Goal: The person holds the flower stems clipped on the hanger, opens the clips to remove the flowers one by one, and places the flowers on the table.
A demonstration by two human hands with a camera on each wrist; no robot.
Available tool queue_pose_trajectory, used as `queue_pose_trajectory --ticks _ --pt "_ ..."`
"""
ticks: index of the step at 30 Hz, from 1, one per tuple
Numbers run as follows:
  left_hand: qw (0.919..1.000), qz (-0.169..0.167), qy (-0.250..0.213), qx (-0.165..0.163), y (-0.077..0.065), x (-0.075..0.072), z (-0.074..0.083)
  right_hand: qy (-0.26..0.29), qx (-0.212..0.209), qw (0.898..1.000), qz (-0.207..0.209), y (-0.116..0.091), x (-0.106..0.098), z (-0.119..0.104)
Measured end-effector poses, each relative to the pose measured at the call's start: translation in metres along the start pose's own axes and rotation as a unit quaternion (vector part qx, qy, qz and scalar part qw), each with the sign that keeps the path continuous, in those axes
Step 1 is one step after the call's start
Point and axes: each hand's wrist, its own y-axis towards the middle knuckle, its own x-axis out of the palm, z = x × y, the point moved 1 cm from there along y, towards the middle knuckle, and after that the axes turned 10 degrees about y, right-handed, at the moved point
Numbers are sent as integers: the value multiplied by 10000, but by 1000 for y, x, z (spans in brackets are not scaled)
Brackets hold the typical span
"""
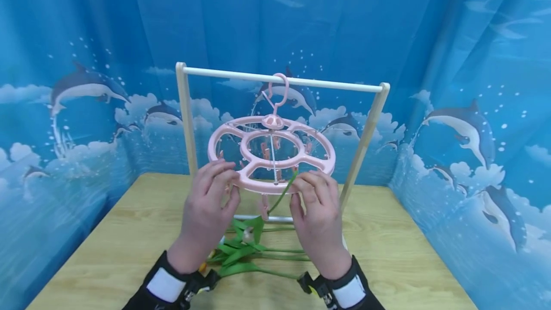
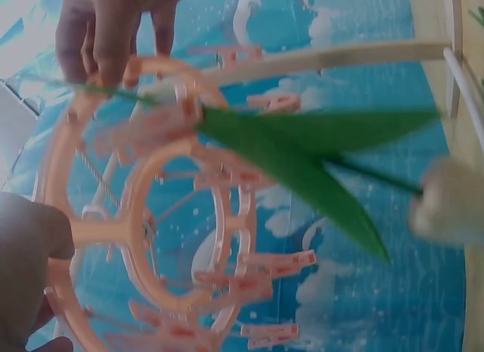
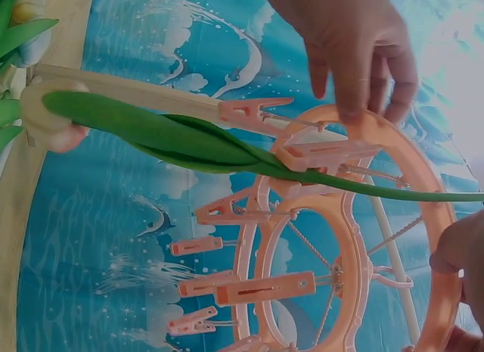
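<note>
A round pink clip hanger (image 1: 262, 186) hangs by its hook from a white rod. My left hand (image 1: 206, 204) grips the left part of its near rim, thumb below and fingers over the top. Farther right, my right hand (image 1: 318, 209) pinches the same rim. Between the hands, a pink clothespin (image 3: 333, 153) holds an artificial tulip (image 3: 189, 144) by its green stem. Head down, its white bloom (image 2: 454, 200) dangles below two green leaves (image 2: 295, 155). The stem's free end (image 1: 284, 194) rises past the rim beside my right fingers.
A wooden stand (image 1: 186, 118) carries the white rod (image 1: 232, 74) across its top. Several tulips with green stems (image 1: 275, 256) lie on the wooden table (image 1: 387, 248) under the hanger. More clothespins (image 3: 265, 288) hang around the rings. A blue dolphin curtain (image 1: 344, 23) encloses the table's back and sides.
</note>
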Motion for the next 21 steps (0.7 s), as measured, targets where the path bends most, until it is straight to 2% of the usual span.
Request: queue_pose_trajectory --ticks 3,7,15,21 --pt "9997 -51 75 -209 0 0 -6 15 0 10000 41 -1 -1 1" --pt "9996 -48 114 -272 2 -1 -10 112 -42 9999 78 1 -2 1" --pt "9997 45 120 -192 5 -5 -6 195 -187 9994 218 4 -4 2" --pt "9998 194 54 -17 5 -10 0 198 -165 9995 195 3 -4 2"
